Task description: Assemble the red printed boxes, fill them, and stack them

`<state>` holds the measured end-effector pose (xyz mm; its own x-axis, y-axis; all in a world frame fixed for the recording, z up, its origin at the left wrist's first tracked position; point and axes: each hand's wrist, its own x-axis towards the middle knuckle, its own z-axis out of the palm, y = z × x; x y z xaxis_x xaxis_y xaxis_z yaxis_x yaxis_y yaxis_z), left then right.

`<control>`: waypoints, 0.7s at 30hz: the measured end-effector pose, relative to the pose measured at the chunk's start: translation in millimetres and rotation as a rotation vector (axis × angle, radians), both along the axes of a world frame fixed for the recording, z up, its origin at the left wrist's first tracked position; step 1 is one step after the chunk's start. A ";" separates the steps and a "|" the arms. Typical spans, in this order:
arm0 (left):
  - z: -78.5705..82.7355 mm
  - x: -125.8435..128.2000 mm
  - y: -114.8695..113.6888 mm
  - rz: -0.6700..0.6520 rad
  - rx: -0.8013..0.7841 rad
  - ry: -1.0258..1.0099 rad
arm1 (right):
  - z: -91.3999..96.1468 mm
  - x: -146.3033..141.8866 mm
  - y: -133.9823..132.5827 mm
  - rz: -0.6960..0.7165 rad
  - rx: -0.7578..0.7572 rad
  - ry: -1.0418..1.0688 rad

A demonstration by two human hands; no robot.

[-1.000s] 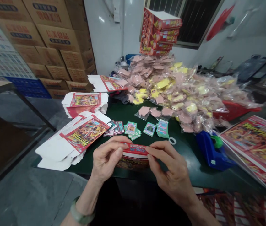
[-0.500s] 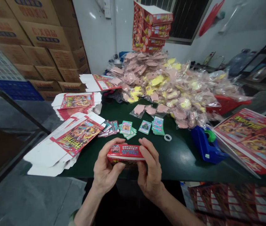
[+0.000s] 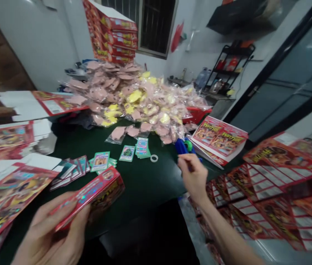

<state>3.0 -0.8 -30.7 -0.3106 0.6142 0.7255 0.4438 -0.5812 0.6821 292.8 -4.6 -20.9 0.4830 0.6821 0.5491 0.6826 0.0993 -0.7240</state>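
Note:
My left hand (image 3: pixel 49 235) grips a closed red printed box (image 3: pixel 95 195) at the lower left, holding it tilted over the near edge of the dark green table (image 3: pixel 144 180). My right hand (image 3: pixel 193 175) is stretched out to the right, fingers curled, at the blue tape dispenser (image 3: pixel 182 146). Whether it touches the dispenser is unclear. A small white tape ring (image 3: pixel 154 158) lies just left of the dispenser.
Green trading cards (image 3: pixel 100 161) lie spread on the table. Behind them is a heap of pink and yellow bagged items (image 3: pixel 133 99). Flat red box blanks (image 3: pixel 9 191) are stacked at left, finished red boxes (image 3: pixel 219 138) at right and at the back (image 3: pixel 114 33).
Both hands held the red box before. My right hand has let go and reached right to the tape dispenser. The left hand keeps the box, and the view has swung right.

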 end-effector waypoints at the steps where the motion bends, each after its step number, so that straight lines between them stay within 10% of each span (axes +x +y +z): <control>1: -1.3 4.1 2.0 -0.028 -0.007 0.029 | -0.4 26.5 0.3 -0.103 -0.046 0.005; 6: -4.0 15.4 7.9 -0.087 0.045 0.090 | 0.7 119.2 7.1 -0.181 -0.289 0.072; 12: -6.9 10.5 8.0 -0.123 0.029 0.116 | -2.7 138.3 22.5 -0.062 -0.560 0.298; 21: -6.4 11.0 14.6 -0.167 0.114 0.065 | -42.2 103.7 8.1 -0.219 -0.199 0.535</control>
<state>14.0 13.8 -37.1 -0.1615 0.5658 0.8085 0.3758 -0.7223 0.5806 396.5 3.5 -63.0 0.7971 0.6005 0.0637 0.2084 -0.1746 -0.9623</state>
